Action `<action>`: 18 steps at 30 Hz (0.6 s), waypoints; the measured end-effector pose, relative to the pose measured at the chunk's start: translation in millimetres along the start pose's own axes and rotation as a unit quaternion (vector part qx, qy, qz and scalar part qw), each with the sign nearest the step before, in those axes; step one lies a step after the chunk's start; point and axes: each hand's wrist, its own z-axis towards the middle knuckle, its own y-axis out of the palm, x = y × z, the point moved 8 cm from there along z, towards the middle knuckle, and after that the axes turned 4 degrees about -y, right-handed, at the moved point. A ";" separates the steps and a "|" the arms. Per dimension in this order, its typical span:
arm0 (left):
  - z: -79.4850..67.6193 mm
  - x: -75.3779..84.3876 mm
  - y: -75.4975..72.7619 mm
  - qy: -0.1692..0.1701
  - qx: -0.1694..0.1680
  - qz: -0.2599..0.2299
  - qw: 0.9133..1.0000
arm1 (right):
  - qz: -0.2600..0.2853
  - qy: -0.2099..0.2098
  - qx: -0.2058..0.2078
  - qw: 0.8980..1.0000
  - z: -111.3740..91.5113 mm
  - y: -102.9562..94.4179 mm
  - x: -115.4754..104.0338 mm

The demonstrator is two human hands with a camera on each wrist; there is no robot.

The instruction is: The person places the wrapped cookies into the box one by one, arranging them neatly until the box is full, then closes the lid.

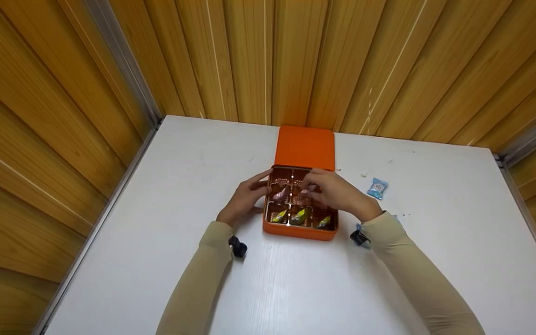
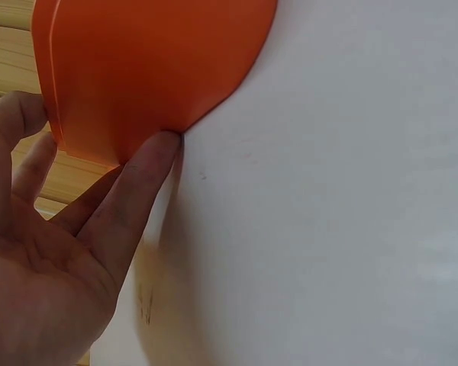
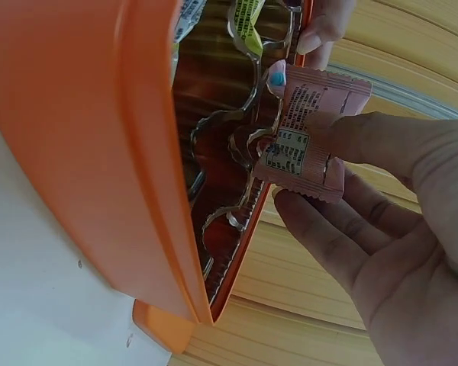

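An orange box stands on the table, its clear plastic insert split into several compartments. My right hand is over the middle row and pinches a pink wrapped candy between thumb and fingers; the right wrist view shows print on its wrapper. My left hand rests against the box's left side with extended fingers touching the wall and rim. Another pink wrapped candy lies in the left compartment of the middle row. Yellow-green wrapped candies lie in the near row.
Behind the box, an orange lid lies flat toward the wooden wall. A blue wrapped candy is on the white table, right of the box. Another bit of blue wrapper shows beside the right wrist, partly hidden by the sleeve and black strap.
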 end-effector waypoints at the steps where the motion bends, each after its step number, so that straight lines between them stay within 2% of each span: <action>1: -0.1 -0.1 0.0 -0.002 0.001 0.000 1.000 | 0.000 0.000 0.000 1.000 0.3 0.3 -0.4; 11: -0.9 1.1 0.8 -0.002 -0.004 -0.009 1.000 | -0.019 -0.024 0.005 1.000 4.8 3.9 -3.3; 18: -1.3 1.5 0.3 -0.004 -0.001 0.000 1.000 | -0.024 -0.014 -0.004 1.000 6.8 8.8 -2.8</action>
